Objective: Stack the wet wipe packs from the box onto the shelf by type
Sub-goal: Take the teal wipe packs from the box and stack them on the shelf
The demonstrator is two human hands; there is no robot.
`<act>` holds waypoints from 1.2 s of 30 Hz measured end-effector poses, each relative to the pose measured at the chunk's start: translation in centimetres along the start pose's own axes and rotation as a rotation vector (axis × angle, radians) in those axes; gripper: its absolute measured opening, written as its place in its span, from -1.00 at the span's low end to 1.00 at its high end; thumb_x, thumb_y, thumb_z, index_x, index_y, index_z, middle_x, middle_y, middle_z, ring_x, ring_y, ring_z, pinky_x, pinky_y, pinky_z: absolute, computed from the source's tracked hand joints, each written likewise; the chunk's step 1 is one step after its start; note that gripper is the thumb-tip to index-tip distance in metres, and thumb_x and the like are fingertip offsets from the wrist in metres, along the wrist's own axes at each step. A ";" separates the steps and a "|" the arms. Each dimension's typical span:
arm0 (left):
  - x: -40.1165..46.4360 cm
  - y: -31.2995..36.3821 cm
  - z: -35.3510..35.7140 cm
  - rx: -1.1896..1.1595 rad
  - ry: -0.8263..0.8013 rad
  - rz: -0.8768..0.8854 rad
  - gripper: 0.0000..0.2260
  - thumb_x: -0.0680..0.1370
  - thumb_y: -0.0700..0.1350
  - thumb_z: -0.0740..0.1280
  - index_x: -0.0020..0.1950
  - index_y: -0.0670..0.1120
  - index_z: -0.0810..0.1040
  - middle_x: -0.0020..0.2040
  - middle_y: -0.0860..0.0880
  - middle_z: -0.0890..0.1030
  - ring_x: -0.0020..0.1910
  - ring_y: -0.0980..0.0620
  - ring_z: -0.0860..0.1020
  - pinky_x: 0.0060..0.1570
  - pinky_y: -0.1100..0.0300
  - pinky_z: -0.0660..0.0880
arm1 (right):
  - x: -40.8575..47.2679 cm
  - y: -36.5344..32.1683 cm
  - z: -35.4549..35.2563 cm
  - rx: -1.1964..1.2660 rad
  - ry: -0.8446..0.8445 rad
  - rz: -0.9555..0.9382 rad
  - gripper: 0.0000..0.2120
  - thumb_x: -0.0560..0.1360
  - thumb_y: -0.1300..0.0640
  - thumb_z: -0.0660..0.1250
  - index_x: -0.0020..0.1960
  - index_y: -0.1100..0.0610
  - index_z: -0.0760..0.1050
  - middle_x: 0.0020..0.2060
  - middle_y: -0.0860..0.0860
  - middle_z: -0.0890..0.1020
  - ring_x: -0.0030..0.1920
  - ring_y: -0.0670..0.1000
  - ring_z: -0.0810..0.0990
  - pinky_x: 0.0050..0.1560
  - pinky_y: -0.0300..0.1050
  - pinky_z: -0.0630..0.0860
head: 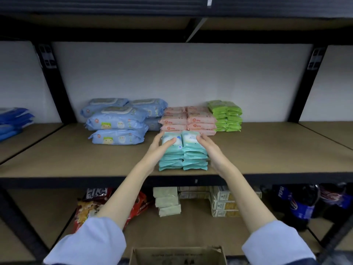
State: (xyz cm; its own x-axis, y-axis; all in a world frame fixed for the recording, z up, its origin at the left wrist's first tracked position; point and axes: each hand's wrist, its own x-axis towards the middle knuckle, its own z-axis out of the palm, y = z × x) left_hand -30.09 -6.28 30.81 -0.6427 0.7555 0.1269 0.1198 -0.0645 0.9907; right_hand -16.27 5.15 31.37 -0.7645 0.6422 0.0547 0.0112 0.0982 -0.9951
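Two side-by-side stacks of teal wet wipe packs (pixel 188 153) stand near the front edge of the brown shelf (pixel 76 155). My left hand (pixel 159 150) presses against the left side of these stacks, thumb lying on the top pack. My right hand (pixel 211 150) holds the right side, fingers on the top pack. Behind them sit pink packs (pixel 188 120) in two stacks, green packs (pixel 226 115) to the right, and large light-blue packs (pixel 118 121) to the left. The cardboard box (pixel 177 255) stands at the bottom, its inside hidden.
Dark-blue packs (pixel 13 121) lie on the neighbouring shelf bay at far left. The lower shelf holds snack bags (pixel 89 205), pale packets (pixel 168 201), cartons (pixel 223 201) and cola bottles (pixel 298 203). Black uprights (pixel 51 81) frame the bay.
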 end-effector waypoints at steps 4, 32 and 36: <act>-5.0 0.1 -0.7 0.393 0.126 0.194 -0.48 0.53 -0.05 0.33 0.44 -0.02 0.24 0.36 0.06 0.33 0.35 0.13 0.27 0.24 0.28 0.22 | -4.0 1.4 0.1 -0.433 0.188 -0.256 -0.37 0.50 -0.07 0.31 0.49 -0.03 0.14 0.51 0.04 0.15 0.52 0.03 0.01 0.46 0.00 0.07; -23.5 -39.4 -1.2 0.487 0.077 -0.806 -0.61 0.52 -0.31 0.28 0.34 -0.23 0.34 0.23 -0.23 0.50 0.21 -0.18 0.49 0.12 0.19 0.38 | -17.9 41.5 8.9 -0.362 0.110 0.815 -0.51 0.44 0.24 0.40 0.33 0.25 0.37 0.16 0.25 0.55 0.21 0.26 0.50 0.17 -0.01 0.44; -21.2 -43.6 -0.3 0.490 0.004 -0.794 -0.59 0.49 -0.30 0.32 0.33 -0.23 0.35 0.24 -0.24 0.50 0.19 -0.18 0.50 0.13 0.10 0.46 | -16.5 45.5 8.4 -0.332 0.091 0.921 -0.57 0.49 0.25 0.31 0.34 0.19 0.34 0.18 0.17 0.51 0.24 0.22 0.47 0.22 -0.07 0.42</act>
State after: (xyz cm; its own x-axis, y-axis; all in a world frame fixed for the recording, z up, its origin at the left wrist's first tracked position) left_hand -21.91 -19.71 -15.11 -0.6759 0.4578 -0.5776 -0.0506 0.7530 0.6561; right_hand -8.59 -7.39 -15.53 -0.3136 0.6295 -0.7109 0.7692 -0.2705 -0.5789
